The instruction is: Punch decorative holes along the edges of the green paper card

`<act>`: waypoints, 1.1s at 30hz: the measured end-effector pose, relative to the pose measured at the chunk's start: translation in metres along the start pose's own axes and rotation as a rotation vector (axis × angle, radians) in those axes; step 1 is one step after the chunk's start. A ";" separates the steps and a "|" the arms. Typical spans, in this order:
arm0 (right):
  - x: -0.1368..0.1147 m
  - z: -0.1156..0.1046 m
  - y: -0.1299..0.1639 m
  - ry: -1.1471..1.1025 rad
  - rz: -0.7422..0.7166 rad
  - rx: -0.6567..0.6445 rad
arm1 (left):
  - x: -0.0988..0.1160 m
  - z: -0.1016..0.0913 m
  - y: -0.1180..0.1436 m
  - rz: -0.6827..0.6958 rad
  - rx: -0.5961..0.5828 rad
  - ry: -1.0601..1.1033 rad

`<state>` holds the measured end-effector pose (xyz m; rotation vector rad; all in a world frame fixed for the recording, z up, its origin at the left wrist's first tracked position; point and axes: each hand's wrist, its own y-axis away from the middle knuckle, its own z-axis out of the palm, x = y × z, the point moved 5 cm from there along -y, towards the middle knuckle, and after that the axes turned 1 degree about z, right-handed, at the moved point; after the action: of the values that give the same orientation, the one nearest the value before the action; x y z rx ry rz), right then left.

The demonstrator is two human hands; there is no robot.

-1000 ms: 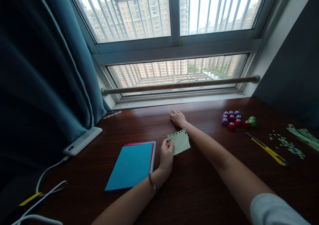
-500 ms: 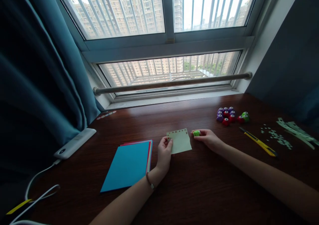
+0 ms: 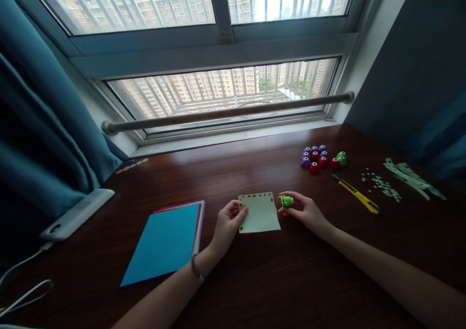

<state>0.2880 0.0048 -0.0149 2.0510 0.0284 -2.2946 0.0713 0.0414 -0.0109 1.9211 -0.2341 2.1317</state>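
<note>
My left hand (image 3: pixel 229 222) pinches the left edge of a pale green sheet of paper (image 3: pixel 260 217), thumb on top. Small punched shapes run along the paper's top edge, with one at the upper right and one at the lower left corner. Just right of the sheet, my right hand (image 3: pixel 304 210) grips a small bright green craft punch (image 3: pixel 286 201) between thumb and fingers. The punch is apart from the paper.
Blue sheets of coloured paper (image 3: pixel 163 241) lie stacked at left. Purple, red and green punches (image 3: pixel 315 157) cluster at the back right. A yellow utility knife (image 3: pixel 358 194), tiny paper bits (image 3: pixel 386 188) and cut strips (image 3: pixel 411 178) lie to the right. A white power bank (image 3: pixel 78 215) sits far left.
The view has tilted down and turned right. The paper has turned a little and sits more squarely. The green punch is tipped differently in my right hand, showing more of it.
</note>
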 end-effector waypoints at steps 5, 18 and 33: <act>0.000 0.004 0.004 -0.008 0.024 -0.010 | 0.000 0.004 0.002 -0.019 -0.032 0.014; -0.004 0.004 0.008 0.281 -0.107 0.007 | 0.007 0.006 0.009 -0.014 -0.026 -0.022; -0.010 0.006 0.011 0.342 -0.169 0.008 | 0.005 0.007 0.011 0.038 -0.021 -0.074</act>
<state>0.2836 -0.0060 -0.0040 2.5071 0.2177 -1.9972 0.0740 0.0296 -0.0041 2.0010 -0.3089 2.0758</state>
